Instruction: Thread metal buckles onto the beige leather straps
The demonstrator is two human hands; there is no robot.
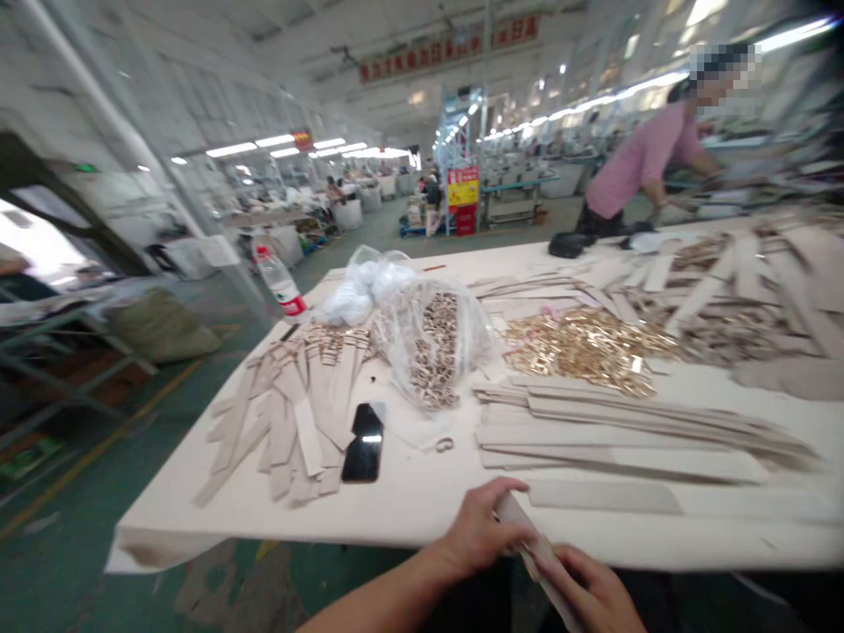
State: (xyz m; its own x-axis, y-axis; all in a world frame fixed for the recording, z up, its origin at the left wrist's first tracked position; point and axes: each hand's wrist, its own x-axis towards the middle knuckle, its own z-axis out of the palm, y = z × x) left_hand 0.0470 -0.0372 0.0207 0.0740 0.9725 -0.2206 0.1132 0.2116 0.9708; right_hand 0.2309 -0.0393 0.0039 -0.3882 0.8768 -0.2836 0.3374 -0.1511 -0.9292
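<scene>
A long pale grey-beige strip (549, 563) is held between my two hands at the table's front edge. My left hand (484, 526) grips its upper end, thumb and fingers closed around it. Lower down, my right hand (590, 587) has its fingers closed on the same strip. Just beyond my hands lies a stack of similar flat strips (620, 426). To the left of that, a small curled loop (444, 445) rests on the table. A clear plastic bag (471, 338) of small beige loops stands open behind it, beside a pile of shiny gold metal pieces (586, 347).
On the white-topped table (277, 523), a black phone (362, 444) lies near finished-looking strips (290, 422) with metal ends. A bottle with a red cap (280, 281) stands at the left edge. More strips (745, 272) are heaped at right, near a person in pink (643, 163).
</scene>
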